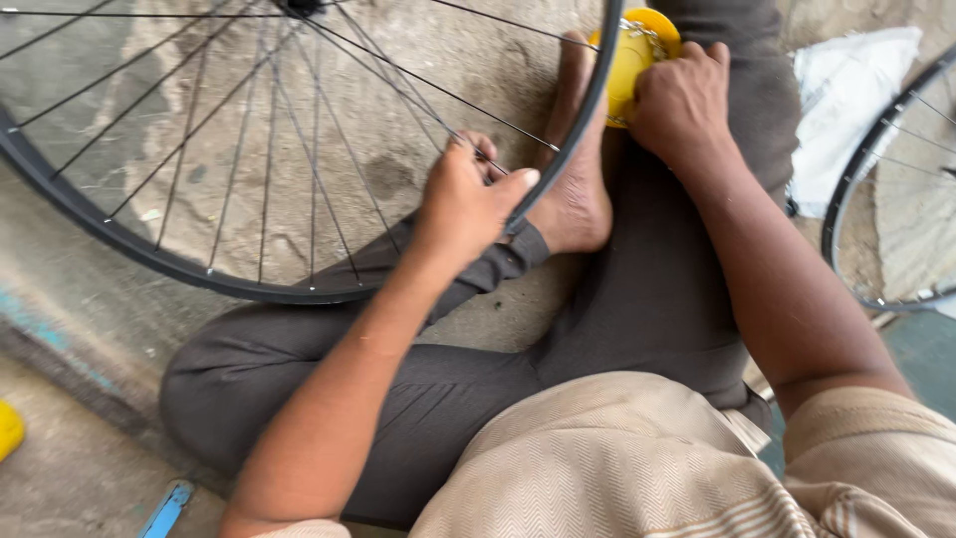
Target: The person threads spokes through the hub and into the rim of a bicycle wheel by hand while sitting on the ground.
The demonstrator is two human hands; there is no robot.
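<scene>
Seemingly steadying it, left hand [463, 204] pinched a spoke [398, 100] at the bicycle wheel rim [588, 110]; right hand [682, 100] fingers gripped a yellow container [632, 60].

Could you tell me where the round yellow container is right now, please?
The round yellow container sits at the top of the head view, right of centre, against the black wheel rim, under the right hand.

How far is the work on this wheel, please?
Done: many spokes already run to the black rim. In hand: the left hand pinches one spoke near the rim, and the right hand reaches into a yellow container beyond the rim. Left: I cannot tell how many spokes remain. A second wheel lies to the right.
</scene>
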